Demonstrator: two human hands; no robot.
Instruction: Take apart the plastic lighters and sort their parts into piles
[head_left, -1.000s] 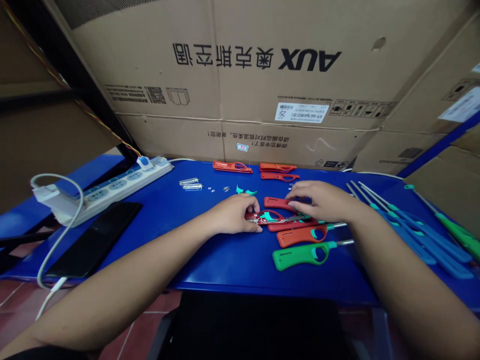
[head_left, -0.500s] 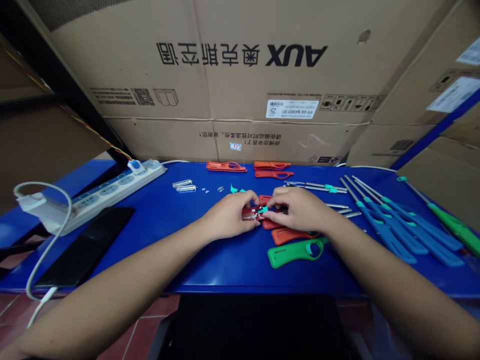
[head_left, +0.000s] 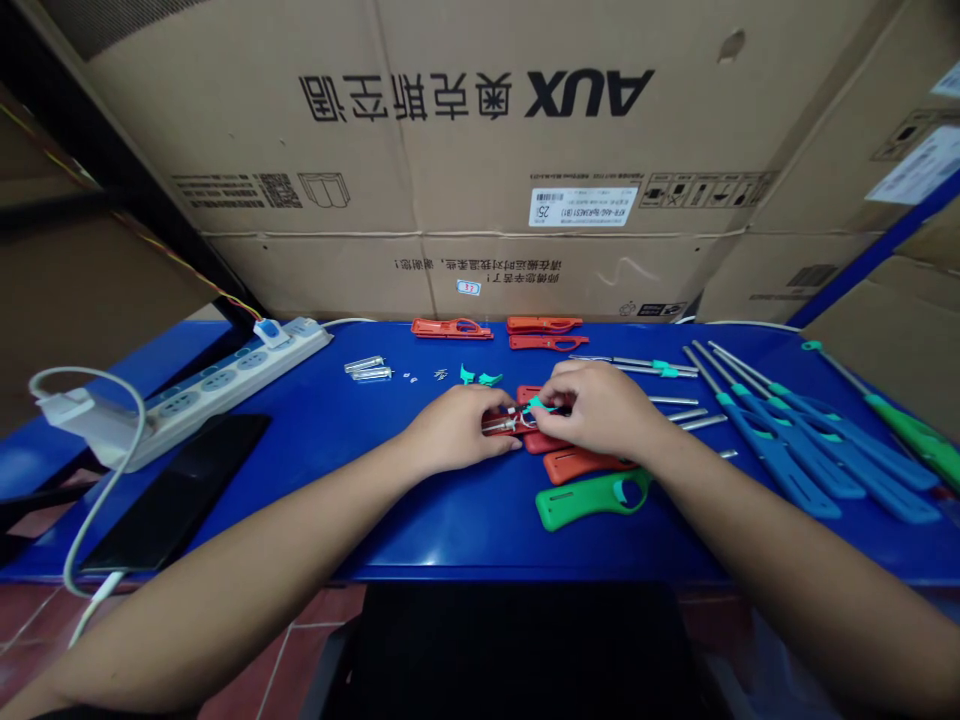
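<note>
The left hand (head_left: 454, 430) grips an open red casing (head_left: 497, 427). The right hand (head_left: 600, 408) pinches a teal part (head_left: 537, 404). A green lighter (head_left: 576, 504) lies nearby on the worktop (head_left: 427, 525).

A hand could pass over the near edge of the tabletop (head_left: 435, 535) between the left forearm (head_left: 300, 525) and the green casing (head_left: 581, 501); power strip (head_left: 229, 383) and phone (head_left: 176, 495) obstruct the left; blue lighters (head_left: 787, 463) crowd the right; cardboard (head_left: 480, 170) walls the far edge.

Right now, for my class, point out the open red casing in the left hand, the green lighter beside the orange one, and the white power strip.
Open red casing (head_left: 517, 424): head view, exposed inner section.
Green lighter (head_left: 577, 501): head view, middle of its handle.
White power strip (head_left: 235, 371): head view, socketed top face.
</note>
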